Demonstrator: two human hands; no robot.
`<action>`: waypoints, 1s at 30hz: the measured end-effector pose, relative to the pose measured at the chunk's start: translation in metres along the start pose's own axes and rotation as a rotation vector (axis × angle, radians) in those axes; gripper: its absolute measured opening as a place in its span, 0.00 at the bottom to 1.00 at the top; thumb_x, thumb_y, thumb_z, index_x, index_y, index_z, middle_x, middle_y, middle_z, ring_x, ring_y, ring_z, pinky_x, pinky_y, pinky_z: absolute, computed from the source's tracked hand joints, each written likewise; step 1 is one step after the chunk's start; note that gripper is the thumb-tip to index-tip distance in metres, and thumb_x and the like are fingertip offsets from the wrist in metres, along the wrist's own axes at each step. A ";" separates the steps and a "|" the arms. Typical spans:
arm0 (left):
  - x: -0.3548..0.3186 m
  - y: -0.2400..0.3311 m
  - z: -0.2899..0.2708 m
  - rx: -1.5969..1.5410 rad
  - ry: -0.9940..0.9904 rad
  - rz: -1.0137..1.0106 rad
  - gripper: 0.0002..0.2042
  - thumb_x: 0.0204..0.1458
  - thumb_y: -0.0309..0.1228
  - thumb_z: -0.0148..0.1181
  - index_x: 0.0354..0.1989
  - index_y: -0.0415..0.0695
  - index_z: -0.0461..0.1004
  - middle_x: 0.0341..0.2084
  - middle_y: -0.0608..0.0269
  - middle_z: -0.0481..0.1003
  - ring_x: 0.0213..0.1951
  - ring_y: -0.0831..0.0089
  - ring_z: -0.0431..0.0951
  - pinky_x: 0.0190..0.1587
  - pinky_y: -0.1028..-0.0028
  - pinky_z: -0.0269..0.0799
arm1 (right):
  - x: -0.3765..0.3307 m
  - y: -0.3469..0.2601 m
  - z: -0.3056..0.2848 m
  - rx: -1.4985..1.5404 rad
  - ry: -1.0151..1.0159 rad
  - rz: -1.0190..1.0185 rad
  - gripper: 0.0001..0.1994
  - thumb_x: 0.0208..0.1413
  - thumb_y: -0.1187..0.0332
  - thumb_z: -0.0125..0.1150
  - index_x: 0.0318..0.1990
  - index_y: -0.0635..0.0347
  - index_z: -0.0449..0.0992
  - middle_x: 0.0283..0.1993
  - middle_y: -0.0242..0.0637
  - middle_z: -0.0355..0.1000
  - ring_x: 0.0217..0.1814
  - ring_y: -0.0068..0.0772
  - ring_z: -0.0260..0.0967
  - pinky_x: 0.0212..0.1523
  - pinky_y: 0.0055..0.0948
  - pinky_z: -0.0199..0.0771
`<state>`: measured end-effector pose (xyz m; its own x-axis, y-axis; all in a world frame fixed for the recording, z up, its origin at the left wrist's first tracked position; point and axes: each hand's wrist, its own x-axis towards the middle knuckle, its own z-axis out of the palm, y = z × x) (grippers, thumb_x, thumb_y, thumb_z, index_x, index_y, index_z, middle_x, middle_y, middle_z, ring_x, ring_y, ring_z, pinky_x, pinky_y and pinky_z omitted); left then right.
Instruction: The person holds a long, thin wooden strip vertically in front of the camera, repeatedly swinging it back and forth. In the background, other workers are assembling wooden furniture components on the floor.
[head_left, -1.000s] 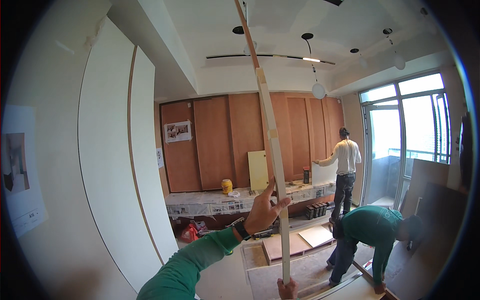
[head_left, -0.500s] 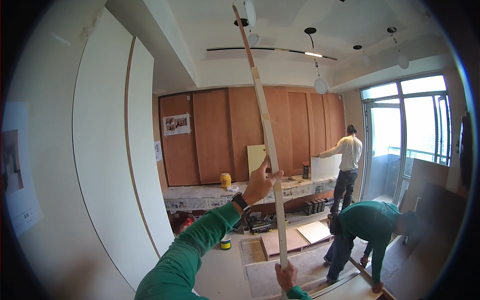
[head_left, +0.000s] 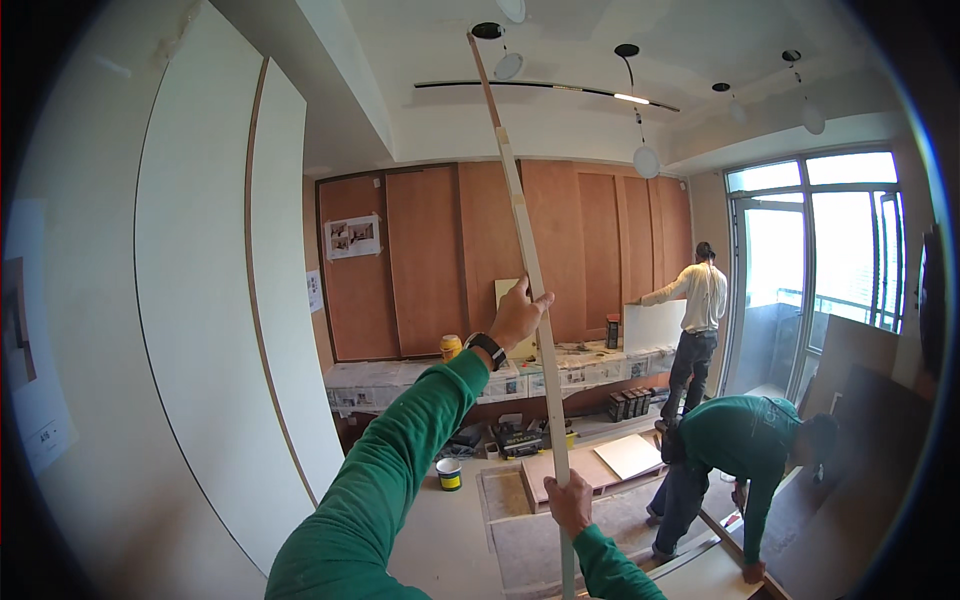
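Wooden pole [head_left: 551, 390]; panels [head_left: 425, 260] behind, stooping co-worker [head_left: 735, 440] right.

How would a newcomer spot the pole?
Find the brown panelled wall at the back. A long wooden pole slants up in front of it, gripped by the right hand, with the left hand on it higher up. Unlike the wall's upright strips, it leans left and turns from pale to reddish brown near its top.
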<state>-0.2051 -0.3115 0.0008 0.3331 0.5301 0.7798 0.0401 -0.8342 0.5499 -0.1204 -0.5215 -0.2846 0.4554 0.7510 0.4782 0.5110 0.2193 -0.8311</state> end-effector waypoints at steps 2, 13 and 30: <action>0.018 -0.022 0.002 -0.037 0.025 -0.008 0.37 0.58 0.36 0.63 0.67 0.21 0.55 0.54 0.30 0.74 0.59 0.47 0.75 0.62 0.62 0.69 | 0.016 -0.002 0.006 0.013 0.019 -0.027 0.16 0.53 0.60 0.65 0.33 0.68 0.76 0.25 0.52 0.75 0.29 0.52 0.75 0.33 0.45 0.74; -0.009 -0.008 0.009 -0.049 -0.051 -0.097 0.30 0.57 0.30 0.64 0.64 0.27 0.62 0.51 0.40 0.78 0.54 0.55 0.80 0.56 0.65 0.74 | 0.000 0.009 0.002 -0.035 -0.008 0.070 0.17 0.54 0.60 0.63 0.38 0.69 0.78 0.32 0.57 0.78 0.37 0.58 0.78 0.41 0.47 0.77; -0.044 0.060 0.021 0.197 -0.076 0.041 0.35 0.59 0.33 0.64 0.67 0.23 0.56 0.52 0.34 0.76 0.55 0.52 0.79 0.56 0.66 0.73 | -0.020 0.042 -0.012 0.107 0.013 0.084 0.13 0.55 0.63 0.66 0.31 0.66 0.76 0.23 0.44 0.73 0.24 0.41 0.73 0.27 0.37 0.72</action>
<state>-0.1970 -0.3881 -0.0068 0.4078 0.4883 0.7715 0.2056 -0.8724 0.4434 -0.0990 -0.5350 -0.3255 0.5032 0.7612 0.4091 0.3907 0.2218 -0.8934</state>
